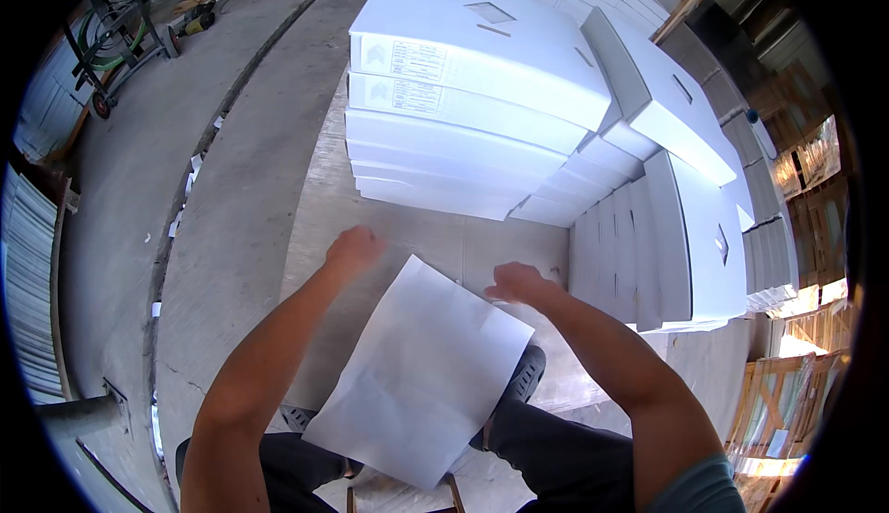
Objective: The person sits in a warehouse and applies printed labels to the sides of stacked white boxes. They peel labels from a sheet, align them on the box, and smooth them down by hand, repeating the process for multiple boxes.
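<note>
A white sheet (421,365), apparently paper or thin board, lies across the space between my legs, one corner pointing away from me. My left hand (356,247) is a little beyond the sheet's left edge, fingers curled in and slightly blurred. On the other side, my right hand (517,281) hovers past the sheet's upper right edge, its fingers also bent closed. Whatever either hand may hold is hidden. Ahead of both hands stands a stack of flat white boxes (463,133) on a bare grey board (417,226).
More white boxes (690,244) stand on edge at the right, with a tilted box (667,96) above them. Wooden crates (787,402) line the far right. A wheeled cart (120,41) is at the far left, near a long floor groove (185,189). My shoe (526,372) is beside the sheet.
</note>
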The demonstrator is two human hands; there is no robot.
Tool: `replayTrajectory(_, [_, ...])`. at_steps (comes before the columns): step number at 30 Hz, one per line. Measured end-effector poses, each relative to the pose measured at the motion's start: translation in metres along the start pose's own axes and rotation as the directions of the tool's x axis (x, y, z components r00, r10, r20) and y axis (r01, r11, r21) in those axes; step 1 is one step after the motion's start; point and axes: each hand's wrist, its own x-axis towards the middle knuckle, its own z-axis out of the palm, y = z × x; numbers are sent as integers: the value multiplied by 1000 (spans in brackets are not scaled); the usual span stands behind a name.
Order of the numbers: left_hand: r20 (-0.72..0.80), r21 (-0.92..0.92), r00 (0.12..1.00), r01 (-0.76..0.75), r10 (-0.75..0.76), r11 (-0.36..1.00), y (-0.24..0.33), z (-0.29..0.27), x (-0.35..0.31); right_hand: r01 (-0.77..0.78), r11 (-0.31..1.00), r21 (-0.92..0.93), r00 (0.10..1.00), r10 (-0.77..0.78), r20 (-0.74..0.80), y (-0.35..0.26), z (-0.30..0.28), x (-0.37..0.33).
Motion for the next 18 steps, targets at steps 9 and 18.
replayTrajectory(9, [322, 61, 940, -137, 110, 989, 20, 39, -56, -83, 864, 496, 922, -122, 367, 26, 67, -31])
replayTrajectory(18, [614, -191, 738, -202, 278, 960, 95, -40, -162, -78, 187, 979, 929, -343, 139, -54, -70, -117])
